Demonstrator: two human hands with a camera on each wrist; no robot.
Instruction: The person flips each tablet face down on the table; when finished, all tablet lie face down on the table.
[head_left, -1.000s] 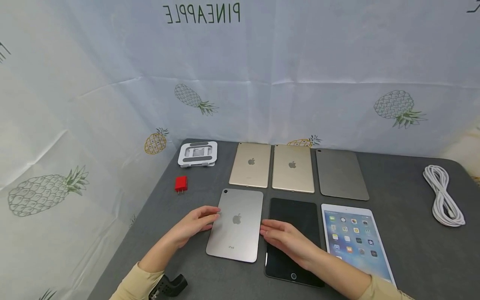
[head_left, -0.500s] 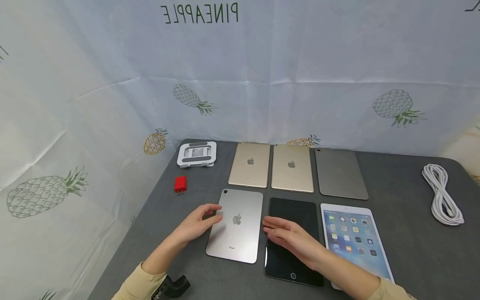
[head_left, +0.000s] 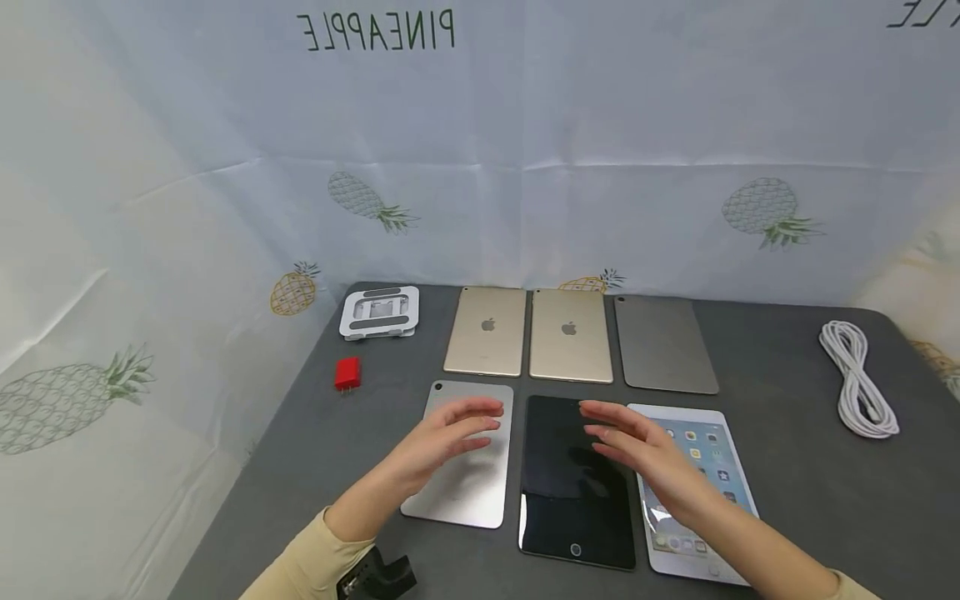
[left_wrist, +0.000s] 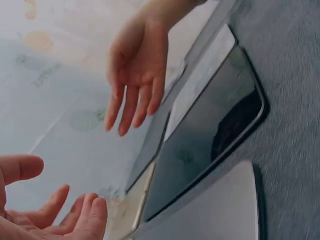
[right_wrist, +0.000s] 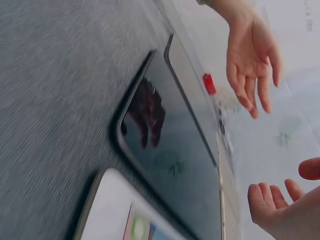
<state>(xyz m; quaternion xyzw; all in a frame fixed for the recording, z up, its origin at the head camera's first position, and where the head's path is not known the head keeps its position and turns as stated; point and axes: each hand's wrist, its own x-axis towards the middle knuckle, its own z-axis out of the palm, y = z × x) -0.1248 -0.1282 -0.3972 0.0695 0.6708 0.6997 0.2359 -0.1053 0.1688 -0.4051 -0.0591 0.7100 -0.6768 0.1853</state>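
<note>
In the head view my left hand [head_left: 450, 433] hovers over a silver iPad [head_left: 480, 496] lying back up, fingers extended and apart from it. My right hand [head_left: 648, 454] hangs above the black-screened tablet [head_left: 551, 467] and the left edge of a white tablet [head_left: 712, 446] with a lit home screen. Both wrist views show the palms turned toward each other, relaxed fingers, nothing held. The black screen mirrors a hand in the right wrist view. Behind this front row lie two gold iPads, one left [head_left: 483, 342] and one right [head_left: 570, 346], and a grey tablet [head_left: 663, 346], backs up.
A folded white stand [head_left: 380, 312] lies at the back left, a red plug adapter [head_left: 347, 372] in front of it. At the far right is a coiled white cable [head_left: 857, 379]. A pineapple-print curtain [head_left: 525, 125] borders the dark grey table [head_left: 787, 467].
Both hands have lifted away from the silver iPad's sides. My right hand has moved right, and my left now overlaps more of the iPad. The view has shifted slightly; the tablets stay in place.
</note>
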